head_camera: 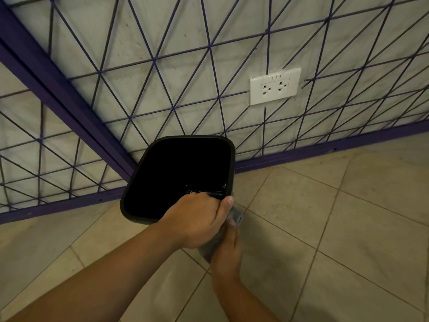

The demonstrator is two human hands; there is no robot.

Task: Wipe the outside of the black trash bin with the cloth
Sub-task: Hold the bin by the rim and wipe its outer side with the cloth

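Head view: black trash bin point(162, 173) stands on the tiled floor point(348, 217) in a corner, mouth facing up.
Left hand point(197, 219): grip clenched over the bin's near rim.
Right hand point(226, 252): grip grasping the grey cloth point(234, 216) against the bin's outer side.
Behind: white wall socket point(275, 86), purple wire grid point(162, 66).
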